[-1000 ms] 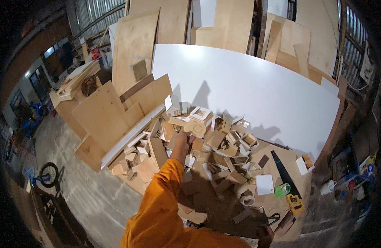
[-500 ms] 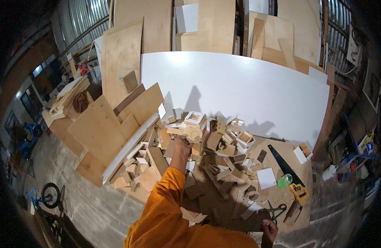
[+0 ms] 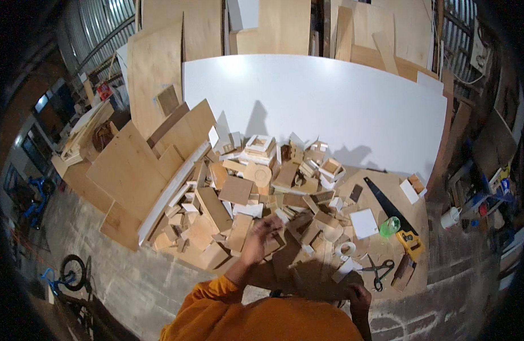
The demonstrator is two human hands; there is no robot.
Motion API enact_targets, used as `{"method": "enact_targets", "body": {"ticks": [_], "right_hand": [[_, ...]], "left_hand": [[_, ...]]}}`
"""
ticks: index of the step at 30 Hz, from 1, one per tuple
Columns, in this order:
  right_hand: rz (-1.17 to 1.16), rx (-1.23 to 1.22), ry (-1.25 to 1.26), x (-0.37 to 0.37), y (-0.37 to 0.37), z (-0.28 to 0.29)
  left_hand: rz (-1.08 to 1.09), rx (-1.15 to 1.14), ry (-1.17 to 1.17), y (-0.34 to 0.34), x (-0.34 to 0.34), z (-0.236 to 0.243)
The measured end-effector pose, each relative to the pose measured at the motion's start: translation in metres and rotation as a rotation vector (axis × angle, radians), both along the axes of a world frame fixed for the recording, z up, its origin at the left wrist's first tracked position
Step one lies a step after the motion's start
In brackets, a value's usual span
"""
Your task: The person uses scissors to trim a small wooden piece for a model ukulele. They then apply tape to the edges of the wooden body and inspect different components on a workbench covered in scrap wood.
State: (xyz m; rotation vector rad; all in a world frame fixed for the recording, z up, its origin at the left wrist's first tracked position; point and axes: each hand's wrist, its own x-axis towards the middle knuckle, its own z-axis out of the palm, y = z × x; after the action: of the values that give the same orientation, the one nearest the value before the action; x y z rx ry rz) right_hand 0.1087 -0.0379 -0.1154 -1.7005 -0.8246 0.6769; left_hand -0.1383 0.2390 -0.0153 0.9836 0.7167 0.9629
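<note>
My left hand (image 3: 263,236) is over the near middle of a heap of wood offcuts (image 3: 213,210). Motion smears its fingers, so I cannot make out a grip. Beside it lies a tan wooden block (image 3: 238,232), and farther off rest a brown square board (image 3: 236,190) and a round-ended piece (image 3: 258,174) marked with a circle. Down at the table's near edge, my right hand (image 3: 359,296) has its fingers curled in; what they hold, if anything, is hidden. Black-handled scissors (image 3: 379,273) lie just right of it, near a tape roll (image 3: 346,249).
A handsaw (image 3: 393,213) with a yellow handle lies at the right, beside a green translucent container (image 3: 389,227) and a white square panel (image 3: 364,223). Behind the heap stands a big white board (image 3: 318,102). Large plywood sheets (image 3: 128,167) lean at the left.
My left hand has drawn back toward me from the far part of the heap, uncovering the brown square board. My right hand has shifted slightly left. The whole view has tilted a little.
</note>
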Motion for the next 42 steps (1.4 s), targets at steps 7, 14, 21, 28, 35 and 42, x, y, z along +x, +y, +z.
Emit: {"method": "enact_targets", "body": {"ticks": [7, 14, 21, 28, 35, 42], "right_hand": [[0.234, -0.074, -0.131, -0.005, 0.034, 0.029], [0.435, 0.103, -0.272, -0.010, 0.150, 0.073], [0.413, 0.276, -0.546, -0.064, 0.361, 0.071], [0.286, -0.207, -0.877, -0.115, 0.501, 0.021], [-0.142, -0.309, -0.857, -0.084, 0.573, -0.052], [0.274, 0.182, -0.555, -0.104, 0.456, 0.077]], "left_hand": [[-0.411, 0.018, 0.153, -0.123, -0.015, -0.070], [-0.178, 0.257, 0.362, -0.148, -0.008, -0.060], [-0.068, 0.139, 0.562, -0.187, -0.006, -0.051], [0.309, -0.125, 0.531, -0.234, -0.050, -0.069], [0.410, -0.085, 0.362, -0.223, -0.080, -0.088], [0.280, -0.160, 0.374, -0.199, -0.082, -0.080]]}}
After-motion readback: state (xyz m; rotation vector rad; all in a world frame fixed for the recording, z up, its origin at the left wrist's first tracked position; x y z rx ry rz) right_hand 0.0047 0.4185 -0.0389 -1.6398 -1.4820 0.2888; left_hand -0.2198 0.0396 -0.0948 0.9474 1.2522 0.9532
